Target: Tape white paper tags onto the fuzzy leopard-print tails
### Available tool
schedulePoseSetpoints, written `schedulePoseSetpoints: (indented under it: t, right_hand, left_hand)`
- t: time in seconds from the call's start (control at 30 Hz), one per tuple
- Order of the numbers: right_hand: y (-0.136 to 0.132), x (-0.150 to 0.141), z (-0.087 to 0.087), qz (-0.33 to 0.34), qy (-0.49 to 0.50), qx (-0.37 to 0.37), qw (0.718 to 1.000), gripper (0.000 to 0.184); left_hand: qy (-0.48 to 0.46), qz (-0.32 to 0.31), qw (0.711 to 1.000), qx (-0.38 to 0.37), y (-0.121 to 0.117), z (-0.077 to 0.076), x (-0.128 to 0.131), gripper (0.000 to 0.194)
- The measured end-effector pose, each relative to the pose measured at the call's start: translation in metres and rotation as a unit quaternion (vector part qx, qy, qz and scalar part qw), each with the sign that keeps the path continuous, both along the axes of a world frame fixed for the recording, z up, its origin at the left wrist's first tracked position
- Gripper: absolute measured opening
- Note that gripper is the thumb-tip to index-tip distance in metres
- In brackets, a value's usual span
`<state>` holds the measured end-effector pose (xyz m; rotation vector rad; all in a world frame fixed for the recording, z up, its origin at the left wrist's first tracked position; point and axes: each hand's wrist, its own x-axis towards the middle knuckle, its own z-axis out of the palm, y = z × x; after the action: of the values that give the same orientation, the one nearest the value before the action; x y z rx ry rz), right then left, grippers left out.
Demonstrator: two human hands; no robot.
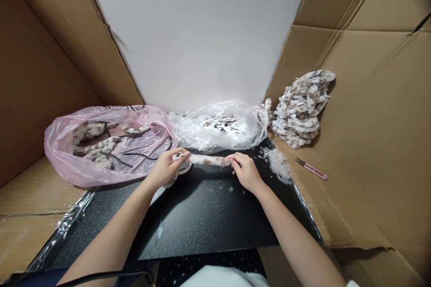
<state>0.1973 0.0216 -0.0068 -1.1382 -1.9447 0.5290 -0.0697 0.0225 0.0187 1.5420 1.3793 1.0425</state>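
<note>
A narrow strip of fluffy white and brown plush fabric (209, 160) is stretched level above the dark tabletop between my two hands. My left hand (167, 167) pinches its left end, the fingers closed round it. At the other end, my right hand (246, 171) grips the strip between thumb and fingertips. Under my left hand, a pale ring-shaped edge (186, 169) and more of the fluffy fabric show in part; my fingers hide how they join the strip.
A pink plastic bag (60, 152) with plush pieces and dark cords lies at left. Beside it is a clear bag (188, 132) of small cut pieces. Stacked plush pieces (299, 110), loose white fluff (278, 163) and pink-handled thread snips (311, 169) lie right. Cardboard walls (377, 121) flank the table.
</note>
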Motion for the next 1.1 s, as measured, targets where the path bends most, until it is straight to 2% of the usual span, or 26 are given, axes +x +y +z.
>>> schedulePoseSetpoints:
  t: [0.1,0.17,0.23,0.3,0.37,0.43,0.5,0.6,0.7,0.77,0.83,0.9,1.0,1.1]
  right_hand:
    - [0.001,-0.001,0.000,-0.017,0.077,-0.017,0.997,0.020]
    - [-0.005,-0.008,-0.001,-0.011,0.076,-0.038,0.996,0.021]
    - [-0.017,-0.021,-0.001,0.020,0.018,-0.046,0.999,0.034]
    - [-0.034,-0.037,-0.002,0.094,-0.085,-0.047,0.991,0.051]
    - [-0.049,-0.051,-0.005,0.183,-0.185,-0.049,0.964,0.066]
    - [-0.055,-0.054,-0.009,0.212,-0.250,-0.069,0.942,0.076]
    - [-0.048,-0.041,-0.015,0.166,-0.287,-0.100,0.938,0.077]
    - [-0.027,0.005,-0.020,0.040,-0.322,-0.142,0.935,0.076]
    - [-0.012,0.052,-0.015,-0.081,-0.332,-0.180,0.922,0.075]
    - [-0.013,0.062,-0.006,-0.111,-0.307,-0.184,0.927,0.074]
    - [-0.020,0.048,0.003,-0.072,-0.269,-0.164,0.946,0.074]
    - [-0.029,0.017,0.007,0.014,-0.245,-0.140,0.959,0.075]
    - [-0.035,-0.036,0.002,0.129,-0.254,-0.115,0.952,0.077]
    - [-0.024,-0.060,-0.010,0.148,-0.288,-0.092,0.942,0.076]
  left_hand:
    - [-0.048,0.047,0.998,0.004,0.007,-0.001,-0.008,0.032]
    - [-0.130,0.066,0.989,0.029,0.010,0.001,-0.010,0.034]
    - [-0.224,0.065,0.972,0.029,0.012,0.005,-0.010,0.039]
    - [-0.302,0.064,0.951,0.017,0.014,0.009,-0.011,0.045]
    - [-0.355,0.065,0.933,0.000,0.015,0.012,-0.013,0.050]
    - [-0.392,0.068,0.917,-0.015,0.017,0.012,-0.018,0.052]
    - [-0.423,0.070,0.903,-0.018,0.019,0.011,-0.022,0.052]
    - [-0.447,0.075,0.891,-0.011,0.022,0.008,-0.027,0.049]
    - [-0.442,0.090,0.893,-0.011,0.024,0.008,-0.027,0.048]
    - [-0.436,0.100,0.894,-0.010,0.023,0.010,-0.026,0.045]
    - [-0.436,0.101,0.894,-0.010,0.021,0.012,-0.024,0.042]
    - [-0.441,0.100,0.892,-0.010,0.019,0.013,-0.023,0.040]
    - [-0.449,0.101,0.888,-0.013,0.018,0.012,-0.021,0.039]
    - [-0.453,0.105,0.885,-0.013,0.019,0.010,-0.021,0.038]
